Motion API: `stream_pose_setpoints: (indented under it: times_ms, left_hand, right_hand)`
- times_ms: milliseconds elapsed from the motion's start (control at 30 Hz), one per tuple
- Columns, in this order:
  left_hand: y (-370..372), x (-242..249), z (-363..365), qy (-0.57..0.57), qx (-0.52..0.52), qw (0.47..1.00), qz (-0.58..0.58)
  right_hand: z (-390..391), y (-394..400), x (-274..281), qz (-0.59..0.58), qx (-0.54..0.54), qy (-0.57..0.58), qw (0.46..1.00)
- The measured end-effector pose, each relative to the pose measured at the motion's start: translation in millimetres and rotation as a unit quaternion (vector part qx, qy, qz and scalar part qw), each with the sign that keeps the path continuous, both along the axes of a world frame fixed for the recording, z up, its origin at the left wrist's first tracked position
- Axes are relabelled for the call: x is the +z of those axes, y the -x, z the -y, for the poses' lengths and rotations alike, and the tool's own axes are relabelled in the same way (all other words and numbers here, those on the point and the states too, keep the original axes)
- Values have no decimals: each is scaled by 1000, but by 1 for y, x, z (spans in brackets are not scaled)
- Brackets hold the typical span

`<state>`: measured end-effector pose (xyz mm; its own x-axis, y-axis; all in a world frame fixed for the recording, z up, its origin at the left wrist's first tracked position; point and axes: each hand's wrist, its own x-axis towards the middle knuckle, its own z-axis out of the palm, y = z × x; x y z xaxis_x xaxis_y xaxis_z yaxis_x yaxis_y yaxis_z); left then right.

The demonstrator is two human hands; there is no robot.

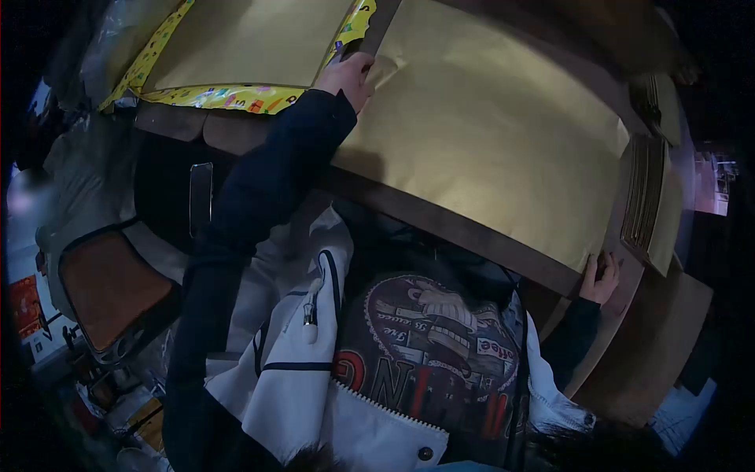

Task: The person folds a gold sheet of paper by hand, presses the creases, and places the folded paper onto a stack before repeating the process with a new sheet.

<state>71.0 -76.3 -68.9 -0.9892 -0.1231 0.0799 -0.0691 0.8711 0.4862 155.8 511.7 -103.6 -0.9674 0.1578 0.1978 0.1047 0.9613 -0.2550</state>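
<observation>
A large sheet of brown paper (503, 141) lies across the table in front of me, lightly creased. My left hand (346, 81) is at the sheet's left edge, fingers curled round something small and dark that I cannot make out. Beside it, to the left, is another brown sheet (252, 43) bordered by yellow patterned paper (228, 98). My right hand (600, 279) rests at the near right corner of the large sheet, thumb and fingers slightly apart, touching its edge and the table.
The brown table (448, 212) has its edge just in front of my body. Stacked brown card or paper (646, 193) stands at the right, with a brown board (668, 338) below it. An orange-brown chair (118, 287) is at the left. Plastic-wrapped material (118, 47) sits at the upper left.
</observation>
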Motion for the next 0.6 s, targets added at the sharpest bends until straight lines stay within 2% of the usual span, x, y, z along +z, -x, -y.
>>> stream_pose_setpoints:
  times_ms: [67, 267, 300, 400, 433, 467, 533, 600]
  left_hand:
    - [1, -9, 2, -31, -8, 998, -54]
    - [-2, -5, 1, -33, -14, 998, -53]
    - [0, -2, 1, -26, 4, 1000, -11]
    - [-4, 8, -6, -18, 19, 1000, -5]
    - [-6, 7, -4, 3, -13, 1000, -21]
    - [-8, 7, -4, 0, -17, 1000, -22]
    - [-13, 12, -10, 71, -10, 996, -49]
    - [-16, 17, -16, 104, -36, 993, -33]
  right_hand:
    - [-2, 0, 0, 2, -5, -10, 1000]
    - [1, 0, 2, -7, -13, -3, 1000]
    - [0, 1, 2, -15, -1, 3, 1000]
    - [1, 1, 2, -23, 7, 4, 1000]
    - [2, 1, 3, -22, 7, 1, 1000]
    - [4, 0, 3, -23, 3, -2, 1000]
    - [5, 0, 5, -28, 4, 1, 1000]
    - [3, 1, 3, -46, 15, -19, 999]
